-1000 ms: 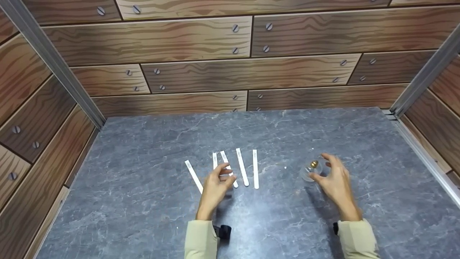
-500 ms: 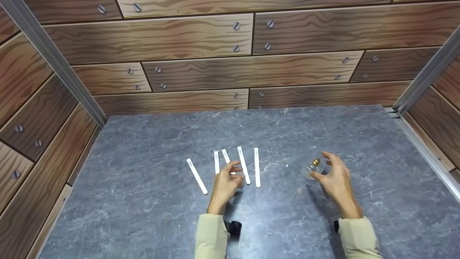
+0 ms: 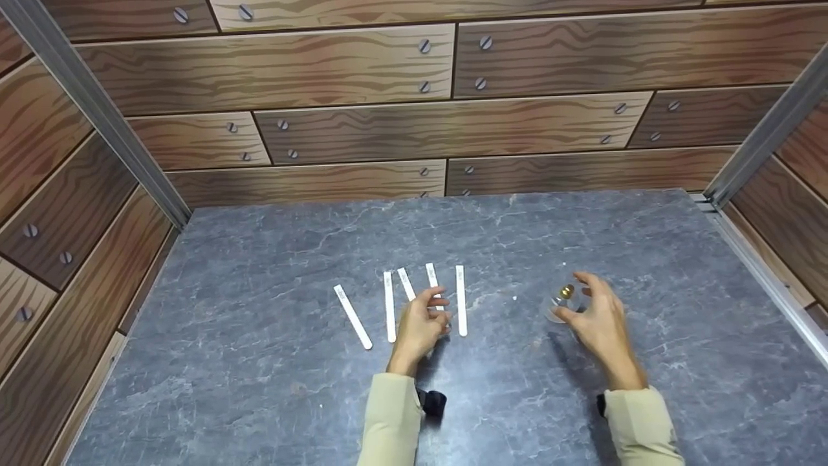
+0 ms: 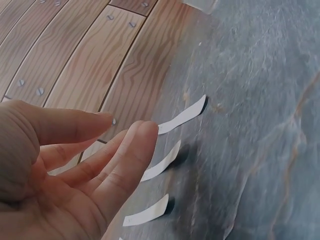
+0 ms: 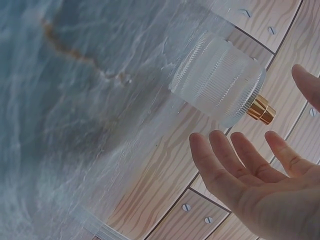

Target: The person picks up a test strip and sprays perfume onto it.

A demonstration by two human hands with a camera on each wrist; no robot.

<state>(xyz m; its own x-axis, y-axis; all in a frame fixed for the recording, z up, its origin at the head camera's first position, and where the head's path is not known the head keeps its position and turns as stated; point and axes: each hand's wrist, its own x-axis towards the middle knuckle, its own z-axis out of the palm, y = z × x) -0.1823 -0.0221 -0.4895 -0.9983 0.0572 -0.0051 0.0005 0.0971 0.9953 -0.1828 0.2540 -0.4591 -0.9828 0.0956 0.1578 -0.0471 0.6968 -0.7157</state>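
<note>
Several slim white paper strips, like perfume test strips, lie spread on the marbled table; the leftmost strip [image 3: 353,317] slants and the rightmost strip [image 3: 461,301] is nearly straight. My left hand [image 3: 419,327] hovers over the strips, partly covering two of them, fingers loosely bent and holding nothing. In the left wrist view, thumb and fingertips are apart, with a strip [image 4: 182,116] beyond them. A clear ribbed glass perfume bottle [image 5: 217,77] with a gold spray top [image 5: 262,110] stands upright at the right. Beside it my right hand [image 3: 598,320] spreads thumb and fingers around the top's height, without gripping.
Wood-patterned panels [image 3: 362,71] wall the back and sides of the grey marbled table [image 3: 259,388]. Metal rails [image 3: 753,139] run up the corners. Small white specks [image 3: 515,298] lie between the strips and the bottle.
My left hand has moved rightward across the strips, uncovering the ones on the left and covering ones farther right. My right hand stays beside the perfume bottle.
</note>
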